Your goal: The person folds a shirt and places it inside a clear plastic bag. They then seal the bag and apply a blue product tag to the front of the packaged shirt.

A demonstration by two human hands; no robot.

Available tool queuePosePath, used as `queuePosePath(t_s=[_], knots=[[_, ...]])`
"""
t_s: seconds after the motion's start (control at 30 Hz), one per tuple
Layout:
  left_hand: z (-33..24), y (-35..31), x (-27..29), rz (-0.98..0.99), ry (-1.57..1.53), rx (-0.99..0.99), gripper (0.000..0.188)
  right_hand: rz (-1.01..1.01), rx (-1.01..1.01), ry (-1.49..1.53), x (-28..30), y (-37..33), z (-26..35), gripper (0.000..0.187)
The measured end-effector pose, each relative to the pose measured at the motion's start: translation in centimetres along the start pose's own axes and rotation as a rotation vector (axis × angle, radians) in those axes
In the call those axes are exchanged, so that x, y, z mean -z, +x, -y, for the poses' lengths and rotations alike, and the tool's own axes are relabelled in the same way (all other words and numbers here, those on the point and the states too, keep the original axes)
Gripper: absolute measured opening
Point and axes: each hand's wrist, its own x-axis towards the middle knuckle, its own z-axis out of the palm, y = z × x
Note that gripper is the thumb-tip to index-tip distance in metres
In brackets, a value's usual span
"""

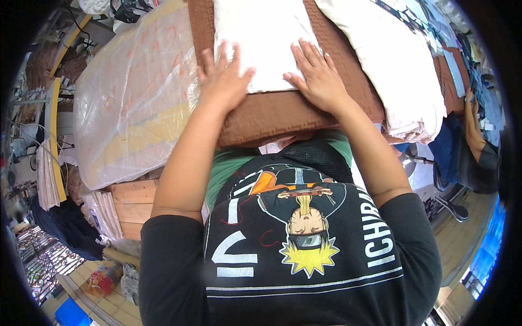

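A white folded cloth (pixel 263 32) lies lengthwise on a brown patterned padded surface (pixel 272 117) in front of me. My left hand (pixel 225 79) is at the cloth's near left edge, its fingers spread and slightly blurred by motion. Over the near right edge rests my right hand (pixel 318 76), palm down with fingers stretched out, partly on the cloth and partly on the brown cover. Neither hand grips anything. The far end of the cloth runs out of the picture at the top.
To the left stands a large bundle wrapped in clear plastic (pixel 136 98). A stack of white cloth (pixel 397 70) lies on the right. Beyond it, another person's arm (pixel 476 127) shows at the far right. Wooden boards (pixel 133 201) sit below the plastic-wrapped bundle.
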Motion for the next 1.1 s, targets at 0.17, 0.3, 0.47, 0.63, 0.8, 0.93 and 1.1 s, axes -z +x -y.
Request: queuePosePath(t_s=[0.17, 0.3, 0.47, 0.63, 0.8, 0.93, 1.1], knots=[[6.2, -1.8, 1.3, -0.156, -0.088, 0.377, 0.061, -0.02, -0.033, 0.378, 1.4, 0.4, -0.9, 0.069], [4.8, -5.2, 3.4, -0.136, -0.435, 0.361, 0.055, -0.155, 0.193, 0.27, 2.9, -0.9, 3.9, 0.062], [2.3, -4.7, 2.6, -0.105, -0.584, 0.303, 0.057, -0.183, 0.384, 0.196, 0.5, -0.4, 8.6, 0.061], [3.6, -3.2, 0.9, 0.04, -0.702, 0.214, 0.047, -0.206, 0.351, 0.244, -1.5, -0.2, 8.8, 0.054], [2.7, -3.2, 2.2, 0.293, -0.728, 0.285, 0.039, -0.22, 0.333, 0.251, -1.5, -0.5, 8.4, 0.049], [3.2, -3.3, 2.1, 0.364, -1.048, 0.337, 0.036, -0.291, 0.375, 0.202, -1.0, -0.4, 7.8, 0.045], [1.0, -4.5, 3.6, -0.112, -1.058, 0.067, 0.027, -0.392, 0.336, 0.424, 0.9, 0.5, 6.4, 0.041]])
